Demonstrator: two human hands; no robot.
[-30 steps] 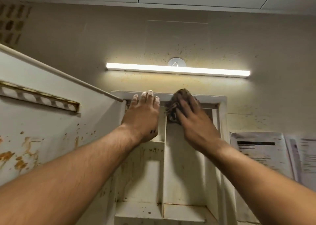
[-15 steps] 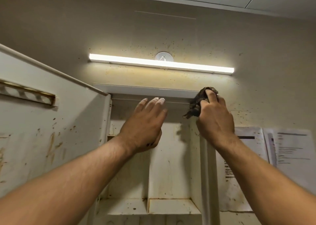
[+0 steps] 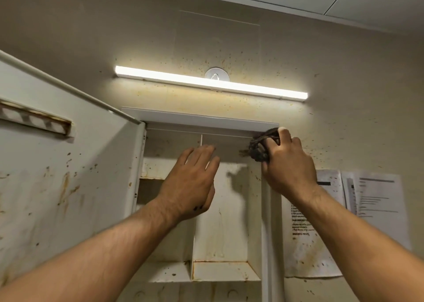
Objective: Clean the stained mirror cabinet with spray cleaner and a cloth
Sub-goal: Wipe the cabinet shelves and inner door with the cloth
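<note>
Cloth (image 3: 261, 148) x1 in right hand (image 3: 289, 164), 2 papers (image 3: 376, 201) nearby.

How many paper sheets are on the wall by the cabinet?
2. First sheet beside the cabinet, partly behind the right forearm; second sheet further right. Others may be out of view.

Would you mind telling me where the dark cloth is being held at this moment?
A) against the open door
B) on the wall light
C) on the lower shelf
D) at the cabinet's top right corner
D: the right hand grips the dark cloth against the top right corner of the cabinet, while the open left hand holds nothing.
</note>
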